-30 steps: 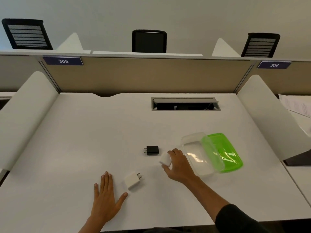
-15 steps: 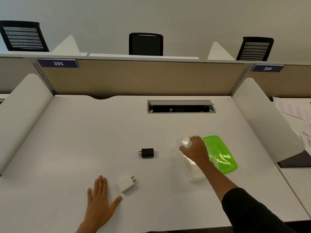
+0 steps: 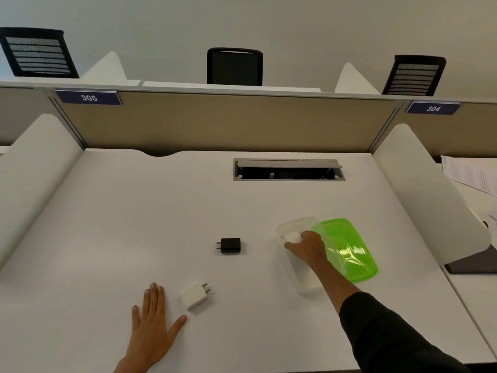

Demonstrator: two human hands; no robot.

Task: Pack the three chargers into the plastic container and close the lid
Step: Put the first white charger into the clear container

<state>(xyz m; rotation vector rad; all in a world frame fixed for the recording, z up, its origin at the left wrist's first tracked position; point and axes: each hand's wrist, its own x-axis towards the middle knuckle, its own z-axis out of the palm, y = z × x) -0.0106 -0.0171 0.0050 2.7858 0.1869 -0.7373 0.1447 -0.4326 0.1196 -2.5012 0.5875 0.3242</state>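
A clear plastic container [image 3: 304, 277] lies on the white desk with its green lid [image 3: 349, 249] tucked under its right side. My right hand [image 3: 306, 247] reaches into the container's far end, fingers closed on a small white charger [image 3: 291, 236]. A black charger [image 3: 230, 245] rests on the desk left of the container, prongs pointing left. A second white charger [image 3: 194, 296] lies nearer me, prongs up and to the right. My left hand [image 3: 152, 324] lies flat on the desk, fingers spread, just left of that charger.
A cable slot [image 3: 287, 170] is set in the desk's far middle. White curved dividers [image 3: 425, 195] flank both sides, with a beige partition behind. Papers [image 3: 473, 176] lie on the neighbouring desk at right.
My right hand lifted the small white charger off the desk beside the black one and carried it right, into the container's far end. My left hand stayed flat.
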